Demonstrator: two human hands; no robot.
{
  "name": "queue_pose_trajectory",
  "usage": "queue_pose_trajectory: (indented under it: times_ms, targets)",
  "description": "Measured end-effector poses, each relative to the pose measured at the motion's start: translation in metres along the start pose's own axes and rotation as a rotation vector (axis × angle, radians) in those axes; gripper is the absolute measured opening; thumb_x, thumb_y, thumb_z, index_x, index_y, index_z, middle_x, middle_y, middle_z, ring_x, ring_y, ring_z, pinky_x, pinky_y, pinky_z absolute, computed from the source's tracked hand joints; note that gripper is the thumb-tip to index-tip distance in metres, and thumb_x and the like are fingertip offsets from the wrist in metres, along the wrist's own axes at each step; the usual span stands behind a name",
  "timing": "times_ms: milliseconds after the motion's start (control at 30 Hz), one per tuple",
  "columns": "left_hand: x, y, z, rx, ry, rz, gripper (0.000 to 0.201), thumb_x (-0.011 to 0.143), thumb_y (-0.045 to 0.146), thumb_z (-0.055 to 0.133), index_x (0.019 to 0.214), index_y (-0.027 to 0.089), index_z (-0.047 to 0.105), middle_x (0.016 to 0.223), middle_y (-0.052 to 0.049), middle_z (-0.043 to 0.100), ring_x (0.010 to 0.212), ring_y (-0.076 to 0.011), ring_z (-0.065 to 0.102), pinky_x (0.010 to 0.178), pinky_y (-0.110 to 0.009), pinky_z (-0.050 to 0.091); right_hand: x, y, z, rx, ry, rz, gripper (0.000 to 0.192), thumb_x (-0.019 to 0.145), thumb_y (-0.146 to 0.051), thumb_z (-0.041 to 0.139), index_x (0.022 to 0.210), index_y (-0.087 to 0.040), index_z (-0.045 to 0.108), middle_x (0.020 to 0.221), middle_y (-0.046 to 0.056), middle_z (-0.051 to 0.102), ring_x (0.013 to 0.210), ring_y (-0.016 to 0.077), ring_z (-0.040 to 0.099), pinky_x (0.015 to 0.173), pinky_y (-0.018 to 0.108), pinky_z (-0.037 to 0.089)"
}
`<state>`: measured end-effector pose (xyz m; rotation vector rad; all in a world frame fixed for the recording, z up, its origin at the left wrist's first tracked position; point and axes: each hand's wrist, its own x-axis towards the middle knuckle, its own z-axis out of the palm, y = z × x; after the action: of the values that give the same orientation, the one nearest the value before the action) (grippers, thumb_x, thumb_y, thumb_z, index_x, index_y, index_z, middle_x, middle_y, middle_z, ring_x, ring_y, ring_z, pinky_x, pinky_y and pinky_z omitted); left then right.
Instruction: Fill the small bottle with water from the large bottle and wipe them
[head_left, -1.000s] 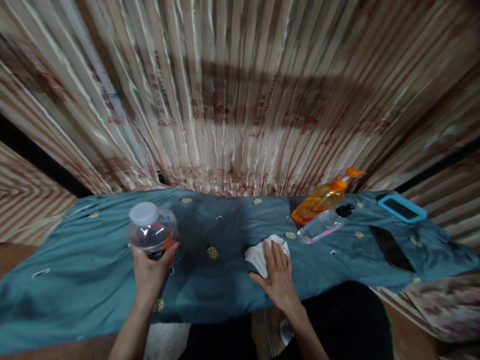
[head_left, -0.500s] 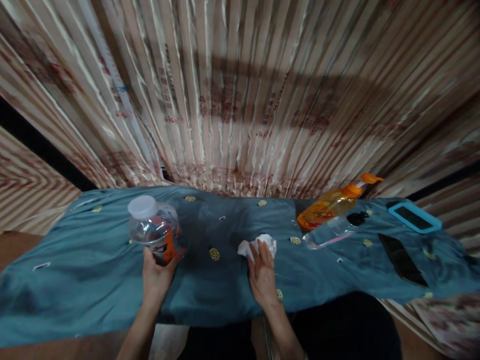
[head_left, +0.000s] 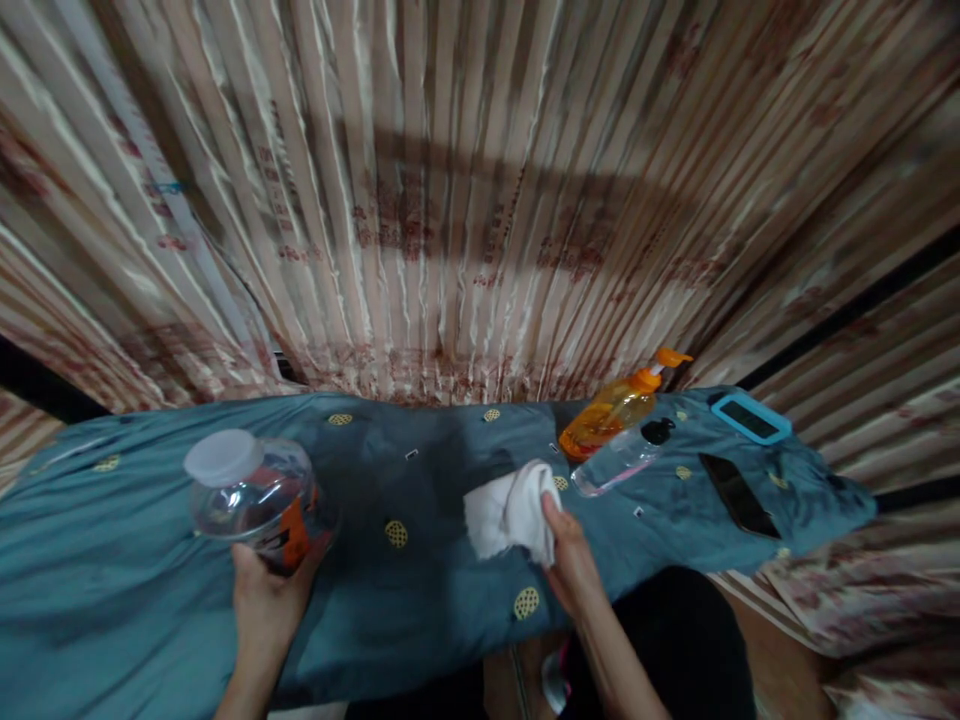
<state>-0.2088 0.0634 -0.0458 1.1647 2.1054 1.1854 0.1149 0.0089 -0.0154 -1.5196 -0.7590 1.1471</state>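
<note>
My left hand (head_left: 268, 597) is wrapped round the lower part of a clear plastic jar (head_left: 255, 500) with a white lid and an orange label. The jar stands at the left of the cloth-covered table (head_left: 405, 620), tilted slightly to the left in view. My right hand (head_left: 574, 555) pinches the right edge of a white cloth (head_left: 514, 510), thumb on top. Folded over near the thumb, the cloth hangs out to the left above the table cover; its frayed left edge shows. The other fingers of that hand are hidden behind it.
Right of the cloth, an orange pump bottle (head_left: 611, 415) stands beside a clear bottle with a black top (head_left: 622, 460). Farther right lie a dark phone (head_left: 739, 495) and a blue-framed device (head_left: 751, 418). A pleated curtain (head_left: 450, 200) hangs behind the table.
My right hand has lifted the white cloth off the table cover, and it has opened out from a crumpled bunch. My left hand still holds the jar. The view has shifted to the right.
</note>
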Motion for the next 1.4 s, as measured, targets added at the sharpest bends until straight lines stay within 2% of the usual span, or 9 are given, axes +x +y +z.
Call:
queue_pose_trajectory:
  times_ms: [133,300,567,700,800,933,1000,1167,1400]
  targets:
    - [0.0,-0.001,0.0,0.005,0.007,-0.001,0.077,0.044,0.072,0.073,0.097,0.024,0.044,0.095,-0.008,0.065,0.09,-0.0392,0.068,0.077,-0.051,0.057,0.057,-0.012,-0.019,-0.276,0.209,-0.19,0.083,0.09,-0.074,0.033,0.133,-0.007,0.059,0.128,0.021,0.064,0.125,0.0327,0.058,0.11,0.049,0.043]
    - [-0.002,0.002,-0.001,-0.002,-0.013,0.034,0.079,0.048,0.072,0.071,0.103,0.023,0.044,0.105,-0.014,0.064,0.101,-0.0434,0.066,0.085,-0.055,0.055,0.104,0.01,0.036,-0.691,0.214,-0.26,0.051,0.097,-0.034,0.042,0.136,-0.006,0.059,0.159,0.025,0.032,0.153,0.0412,0.014,0.119,0.069,0.003]
    - [-0.002,0.007,0.0,0.038,-0.017,-0.006,0.085,0.047,0.071,0.07,0.109,0.021,0.041,0.107,-0.014,0.063,0.106,-0.0454,0.065,0.091,-0.057,0.054,0.023,0.038,0.145,-0.92,-0.338,-0.558,0.049,0.101,-0.031,0.043,0.147,-0.014,0.049,0.162,0.017,0.03,0.155,0.0349,0.014,0.125,0.055,0.017]
    - [0.0,0.005,0.001,0.061,0.001,0.004,0.081,0.044,0.073,0.068,0.101,0.022,0.039,0.093,-0.009,0.06,0.097,-0.0456,0.065,0.083,-0.056,0.055,-0.046,0.051,0.116,-0.744,-0.651,-0.634,0.051,0.101,-0.032,0.047,0.149,-0.016,0.047,0.159,0.013,0.038,0.152,0.0273,0.026,0.126,0.045,0.022]
    - [0.001,0.004,0.0,0.049,0.019,0.043,0.075,0.047,0.073,0.069,0.095,0.025,0.038,0.087,-0.005,0.058,0.093,-0.0417,0.066,0.081,-0.054,0.056,-0.075,0.05,0.063,-0.464,-0.771,-0.399,0.045,0.102,-0.039,0.047,0.14,-0.019,0.059,0.144,0.009,0.057,0.14,0.0234,0.047,0.121,0.038,0.032]
    - [0.001,0.008,-0.002,0.074,0.005,0.007,0.074,0.044,0.067,0.075,0.092,0.027,0.035,0.085,-0.001,0.057,0.091,-0.0411,0.067,0.078,-0.054,0.058,-0.077,0.026,-0.007,-0.067,-0.404,0.099,0.074,0.077,-0.087,0.054,0.089,-0.017,0.077,0.07,0.005,0.069,0.063,0.0183,0.063,0.062,0.029,0.053]
    - [0.0,0.012,-0.003,0.079,-0.003,-0.002,0.075,0.044,0.064,0.076,0.095,0.026,0.035,0.087,-0.002,0.058,0.092,-0.0428,0.068,0.078,-0.055,0.058,-0.07,0.007,-0.027,0.001,-0.149,0.072,0.075,0.079,-0.084,0.055,0.098,-0.015,0.076,0.083,0.008,0.072,0.076,0.0194,0.066,0.07,0.028,0.054]
    - [-0.003,0.02,-0.005,0.09,-0.032,-0.042,0.084,0.046,0.062,0.08,0.106,0.025,0.035,0.104,-0.009,0.061,0.11,-0.049,0.063,0.091,-0.06,0.054,-0.04,-0.002,0.0,-0.393,0.033,-0.405,0.071,0.102,-0.062,0.028,0.143,-0.011,0.053,0.145,0.019,0.054,0.138,0.0316,0.048,0.119,0.051,0.035]
    - [-0.006,0.026,-0.009,0.067,-0.045,-0.039,0.099,0.047,0.06,0.086,0.124,0.022,0.038,0.12,-0.013,0.062,0.113,-0.05,0.063,0.094,-0.065,0.053,-0.028,0.043,0.038,-1.059,-0.31,-0.577,0.074,0.096,-0.051,0.056,0.156,-0.015,0.034,0.163,0.019,0.025,0.153,0.0374,0.018,0.12,0.068,0.022]
